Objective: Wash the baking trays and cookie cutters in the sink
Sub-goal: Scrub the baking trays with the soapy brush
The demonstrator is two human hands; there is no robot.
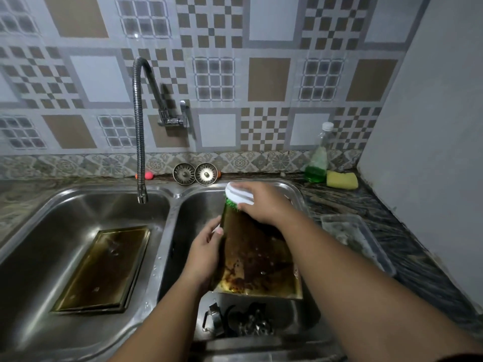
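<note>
- Item: stained baking tray (pixel 258 257), in the right basin (pixel 198 205), propped at a slant; burnt brown residue is heaviest toward the near end
- Axis: long axis runs 6 to 12 o'clock, leaning slightly to 11; far short end raised, near short end low, soiled face turned up toward the person
- Left hand (pixel 206 246): fingers curled round the tray's long edge at 9 o'clock, steadying it
- Right hand (pixel 264 205): wrapped over a white-backed scrub brush (pixel 239 195), green bristles down on the tray's far end at 12 o'clock
- Beneath: cookie cutters (pixel 243 322) heaped on the basin floor at 6 o'clock, just below the tray's low end; the shapes are too dark to tell apart
- Also: second baking tray (pixel 104 267) flat in the left basin (pixel 52 218)
- Risk: wet metal held along one edge only; a hard brush stroke could twist the tray loose and drop it on the cutters
- Risk: a brush working at the very end may skid off the rim
</note>
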